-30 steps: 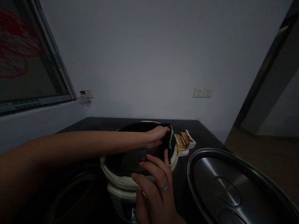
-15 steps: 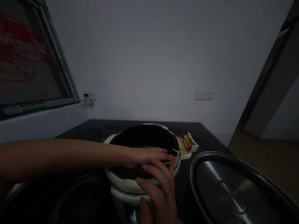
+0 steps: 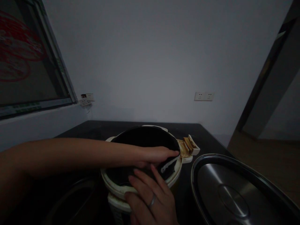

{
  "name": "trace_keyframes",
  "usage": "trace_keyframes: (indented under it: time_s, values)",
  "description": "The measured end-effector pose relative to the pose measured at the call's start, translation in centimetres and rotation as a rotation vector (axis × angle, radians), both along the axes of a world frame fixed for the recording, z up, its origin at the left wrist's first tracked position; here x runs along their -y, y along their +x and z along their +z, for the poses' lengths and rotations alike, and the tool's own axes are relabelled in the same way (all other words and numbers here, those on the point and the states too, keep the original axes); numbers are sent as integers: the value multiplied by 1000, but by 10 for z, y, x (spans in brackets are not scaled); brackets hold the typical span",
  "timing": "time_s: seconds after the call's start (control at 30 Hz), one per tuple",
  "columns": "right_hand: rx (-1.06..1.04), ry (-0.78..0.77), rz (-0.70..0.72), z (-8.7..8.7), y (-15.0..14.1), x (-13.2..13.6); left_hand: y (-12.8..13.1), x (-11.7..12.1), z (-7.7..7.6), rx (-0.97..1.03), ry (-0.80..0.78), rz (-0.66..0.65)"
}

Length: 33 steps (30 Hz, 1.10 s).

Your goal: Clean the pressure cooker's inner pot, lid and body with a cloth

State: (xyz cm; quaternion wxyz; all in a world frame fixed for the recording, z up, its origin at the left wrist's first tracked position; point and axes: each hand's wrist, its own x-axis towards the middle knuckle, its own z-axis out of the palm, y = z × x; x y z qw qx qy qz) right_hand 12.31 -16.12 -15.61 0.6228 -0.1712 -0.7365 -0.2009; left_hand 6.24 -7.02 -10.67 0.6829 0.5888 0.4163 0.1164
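Note:
A white cooker (image 3: 108, 183) with a dark inner pot (image 3: 142, 139) stands on a black counter, very dimly lit. My left hand (image 3: 154, 155) reaches across from the left into the pot. Its fingers point right and press a dark cloth against the inner right wall; the cloth's white edge (image 3: 168, 164) shows just below the fingers. My right hand (image 3: 150, 200), with a ring on one finger, lies on the cooker's near rim with its fingers spread flat.
A large steel lid (image 3: 232, 193) lies on the counter right of the cooker. The cooker's stained hinge piece (image 3: 190, 146) sticks out at its right. A sink bowl (image 3: 70, 200) is at lower left. Wall sockets (image 3: 203, 96) and a window (image 3: 28, 62) are behind.
My left hand with the cloth moved from the pot's far right rim down to the inner right wall. My right hand slid down and left along the near rim.

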Motion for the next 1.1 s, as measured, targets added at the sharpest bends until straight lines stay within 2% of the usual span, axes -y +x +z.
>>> trace_keyframes:
  time_s: [0.1, 0.23, 0.37, 0.5, 0.6, 0.83, 1.0, 1.1]
  values:
    - [-40, -13, -21, -1, -7, 1, 17, -12, 1, 69, -137, 151]
    - [-37, -47, -11, 1, -10, 4, 25, -36, 10, 218, -129, 326]
    - [-42, -78, 2, 3, -8, 7, 4, -58, 24, 261, -99, 390]
    - [-13, -102, 23, 3, -6, 8, -24, -66, 35, 277, -62, 435]
    - [-10, -107, 24, 3, -6, 9, -23, -65, 36, 271, -55, 430]
    - [0, -106, 39, 3, -5, 11, 20, -41, 24, 204, -112, 310]
    - [-20, -79, 16, 1, -7, 8, 13, -18, 10, 78, -219, 130]
    - [-18, -58, 12, 1, -7, 7, 9, -15, 6, 126, -213, 158]
